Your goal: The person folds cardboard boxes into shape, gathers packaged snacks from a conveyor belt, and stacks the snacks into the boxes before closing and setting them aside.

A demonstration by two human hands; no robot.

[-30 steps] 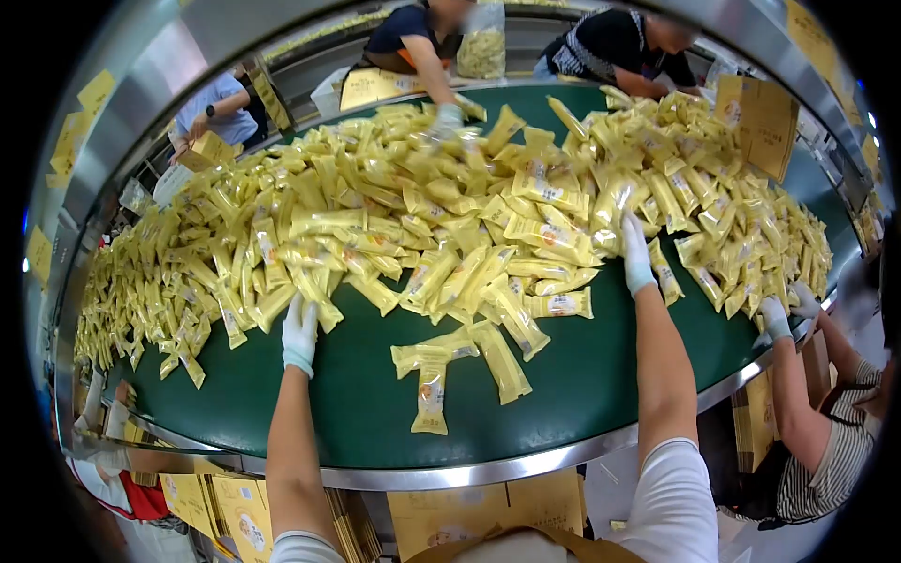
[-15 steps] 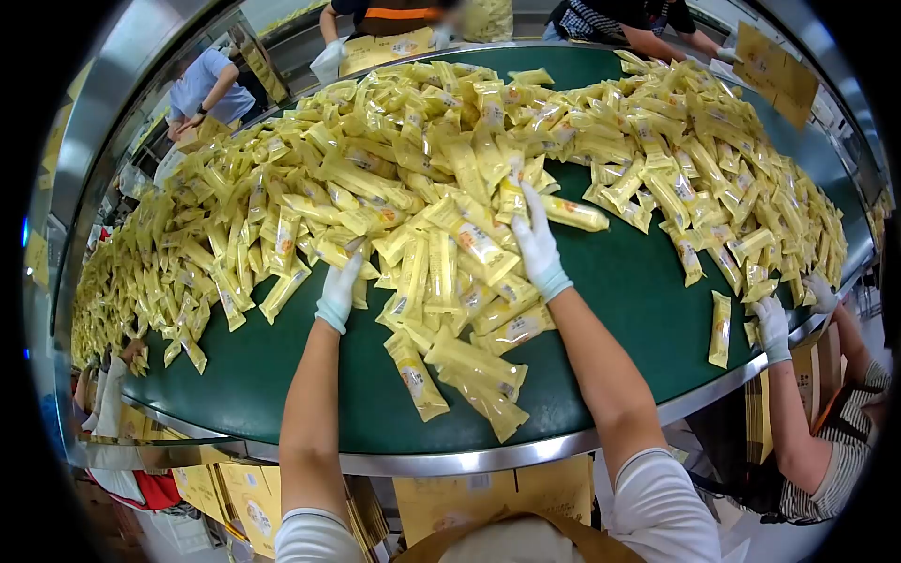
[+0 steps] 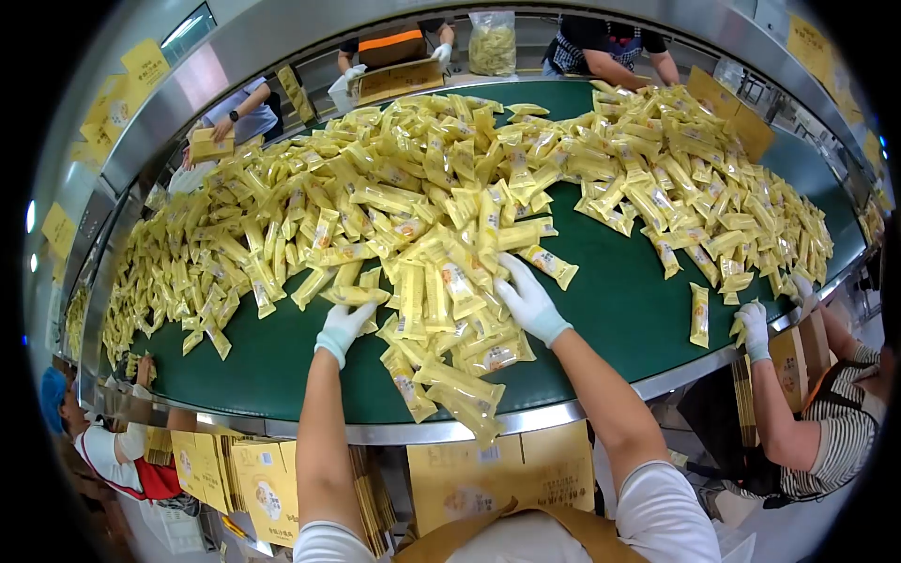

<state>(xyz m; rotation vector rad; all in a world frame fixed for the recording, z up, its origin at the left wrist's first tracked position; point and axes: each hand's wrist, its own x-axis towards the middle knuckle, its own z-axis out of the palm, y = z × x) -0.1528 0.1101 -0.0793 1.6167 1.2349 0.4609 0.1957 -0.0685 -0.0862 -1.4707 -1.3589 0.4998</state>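
A large heap of yellow plastic-wrapped snack packets [image 3: 413,202] covers much of the green belt [image 3: 272,375]. At the left side of a tongue of packets is my gloved left hand [image 3: 345,328], fingers extended against a packet [image 3: 355,295] lying across their tips. My gloved right hand [image 3: 530,302] rests along the tongue's right side, fingers stretched and touching packets. Between the hands several packets [image 3: 450,286] lie piled together. Closest to me, a clear-ended packet [image 3: 465,408] reaches over the belt's metal rim [image 3: 394,433].
Flattened cardboard boxes [image 3: 497,474] stand below the rim before me, with more boxes [image 3: 267,493] to the left. A co-worker's gloved hand [image 3: 753,330] is at the belt on the right. Other people work across the belt, near a clear bag of packets [image 3: 492,47].
Both my hands have drawn nearer to the belt's front rim, and the packets between them have slid toward me. The camera view has tilted and shifted.
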